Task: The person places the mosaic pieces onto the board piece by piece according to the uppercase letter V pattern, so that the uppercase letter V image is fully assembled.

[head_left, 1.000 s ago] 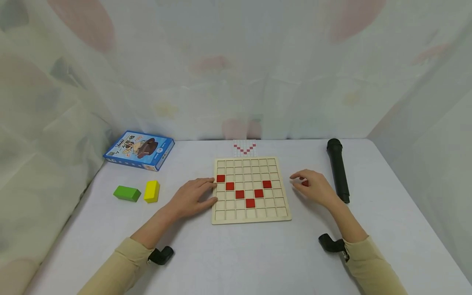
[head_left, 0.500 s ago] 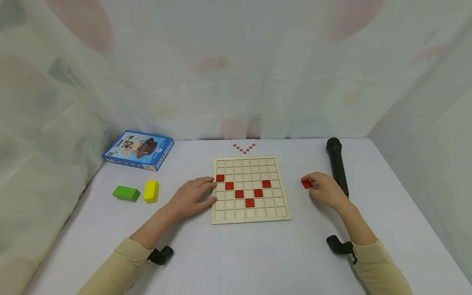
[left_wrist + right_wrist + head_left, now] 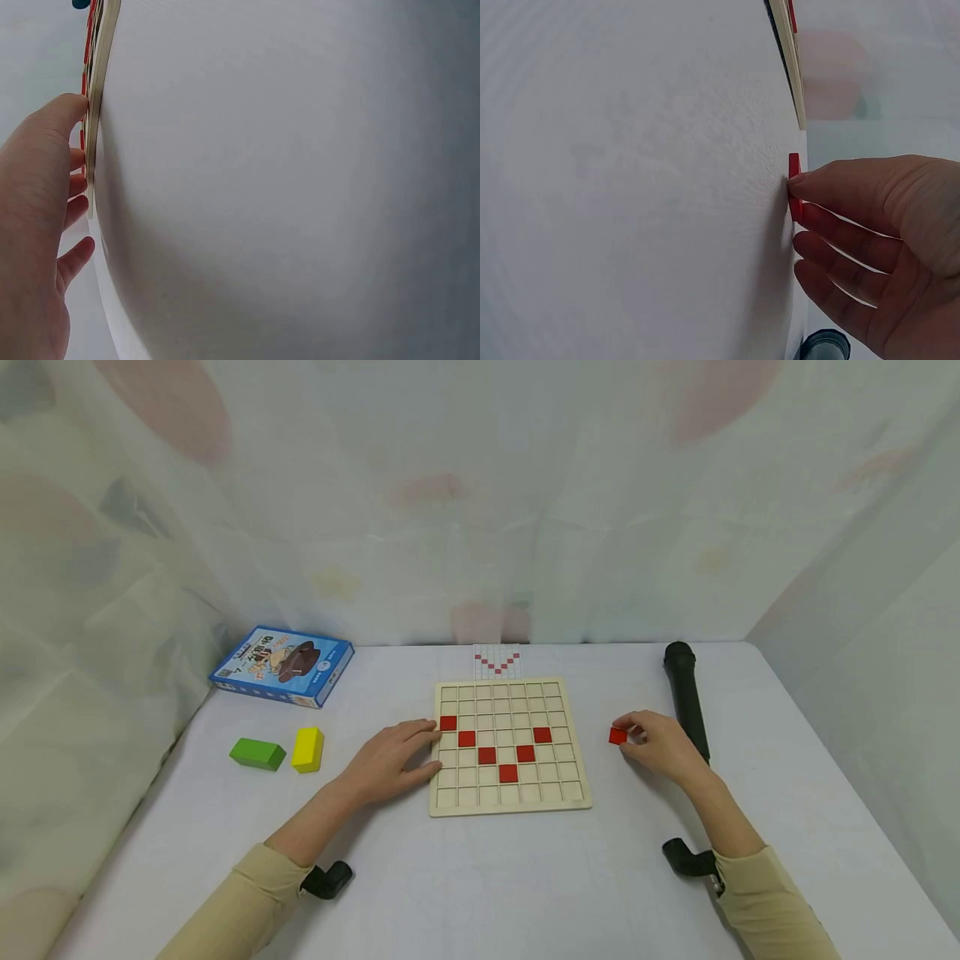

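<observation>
My right hand (image 3: 660,747) pinches a small red square tile (image 3: 617,736) between thumb and fingers, to the right of the board. In the right wrist view the thumb presses on the tile (image 3: 794,187) near the white tabletop. The pale wooden grid board (image 3: 467,800) bears several red tiles in a V-like pattern. My left hand (image 3: 390,762) touches the board's left edge, its fingers spread and loosely bent. The left wrist view shows the left hand (image 3: 37,187) with its thumb at the board's side.
A small card (image 3: 498,662) with a red V pattern lies behind the board. On the left are a blue box (image 3: 285,664), a green block (image 3: 257,754) and a yellow block (image 3: 308,750). A black microphone (image 3: 685,697) lies beyond the right hand.
My right hand has moved right, away from the board, and the red tile now shows out at its fingertips, turned differently. The left hand has stayed in place.
</observation>
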A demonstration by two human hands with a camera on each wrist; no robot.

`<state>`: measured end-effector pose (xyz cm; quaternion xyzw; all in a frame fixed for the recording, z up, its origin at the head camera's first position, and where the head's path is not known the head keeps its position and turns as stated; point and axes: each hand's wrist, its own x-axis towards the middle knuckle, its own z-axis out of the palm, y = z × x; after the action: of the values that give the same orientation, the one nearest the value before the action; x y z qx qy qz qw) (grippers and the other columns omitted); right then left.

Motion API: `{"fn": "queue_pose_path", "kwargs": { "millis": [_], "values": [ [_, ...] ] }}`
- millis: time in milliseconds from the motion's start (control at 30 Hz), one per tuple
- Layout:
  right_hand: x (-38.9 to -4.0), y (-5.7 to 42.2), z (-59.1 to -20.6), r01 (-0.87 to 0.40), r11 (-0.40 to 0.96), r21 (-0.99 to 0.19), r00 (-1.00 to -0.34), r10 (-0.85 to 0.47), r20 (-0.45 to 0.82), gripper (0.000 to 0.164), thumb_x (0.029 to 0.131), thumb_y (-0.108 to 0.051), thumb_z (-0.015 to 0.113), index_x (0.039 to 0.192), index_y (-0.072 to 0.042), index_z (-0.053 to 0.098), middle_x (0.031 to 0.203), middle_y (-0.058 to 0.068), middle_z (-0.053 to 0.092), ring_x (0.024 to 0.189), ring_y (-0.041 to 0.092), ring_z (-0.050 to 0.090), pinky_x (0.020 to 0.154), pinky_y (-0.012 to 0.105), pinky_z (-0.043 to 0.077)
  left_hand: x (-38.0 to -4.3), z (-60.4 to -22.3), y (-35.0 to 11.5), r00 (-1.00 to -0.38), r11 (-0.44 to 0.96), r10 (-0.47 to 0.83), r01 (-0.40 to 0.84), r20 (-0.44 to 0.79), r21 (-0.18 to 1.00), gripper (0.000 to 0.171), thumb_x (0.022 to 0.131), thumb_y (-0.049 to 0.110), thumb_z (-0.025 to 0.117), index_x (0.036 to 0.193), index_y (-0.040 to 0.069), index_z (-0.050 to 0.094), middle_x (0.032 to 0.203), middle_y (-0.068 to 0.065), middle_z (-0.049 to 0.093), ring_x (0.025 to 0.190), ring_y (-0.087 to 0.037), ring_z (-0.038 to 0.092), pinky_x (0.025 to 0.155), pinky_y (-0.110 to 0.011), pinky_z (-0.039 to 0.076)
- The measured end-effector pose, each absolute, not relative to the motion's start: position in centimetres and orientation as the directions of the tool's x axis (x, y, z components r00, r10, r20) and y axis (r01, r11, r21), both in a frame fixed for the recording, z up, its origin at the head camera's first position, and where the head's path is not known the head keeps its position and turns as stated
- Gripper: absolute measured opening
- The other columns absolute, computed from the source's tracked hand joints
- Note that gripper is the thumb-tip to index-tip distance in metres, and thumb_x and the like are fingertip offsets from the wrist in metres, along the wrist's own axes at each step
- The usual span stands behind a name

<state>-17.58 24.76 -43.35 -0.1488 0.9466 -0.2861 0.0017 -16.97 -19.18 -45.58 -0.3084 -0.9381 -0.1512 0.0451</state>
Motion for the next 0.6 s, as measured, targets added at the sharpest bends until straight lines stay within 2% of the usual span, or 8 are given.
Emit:
{"fn": "queue_pose_path", "kwargs": {
  "millis": [300, 600],
  "values": [
    [-17.9, 24.2, -43.5, -0.262, 0.794, -0.548, -0.962, -0.262, 0.081, 0.028, 0.085, -0.005, 0.071, 0.113, 0.000, 0.067, 0.104, 0.014, 0.067, 0.092, 0.029, 0.060, 0.081, 0.047, 0.053, -16.9, -45.3, -19.0, -0.813, 0.771, 0.559, 0.581, 0.163, 0.259, 0.052, 0.091, 0.043, 0.064, 0.132, 0.010, 0.061, 0.140, -0.010, 0.053, 0.127, -0.029, 0.050, 0.105, -0.049, 0.041],
    [-18.6, 22.0, -43.3, -0.312, 0.754, -0.578, -0.946, -0.304, 0.115, 0.029, 0.085, -0.008, 0.073, 0.113, -0.001, 0.068, 0.104, 0.011, 0.069, 0.093, 0.027, 0.061, 0.081, 0.044, 0.054, -17.0, -45.1, -18.9, -0.813, 0.777, 0.563, 0.582, 0.147, 0.241, 0.052, 0.091, 0.043, 0.065, 0.132, 0.011, 0.061, 0.140, -0.010, 0.054, 0.126, -0.029, 0.051, 0.105, -0.047, 0.041]
  ]
}}
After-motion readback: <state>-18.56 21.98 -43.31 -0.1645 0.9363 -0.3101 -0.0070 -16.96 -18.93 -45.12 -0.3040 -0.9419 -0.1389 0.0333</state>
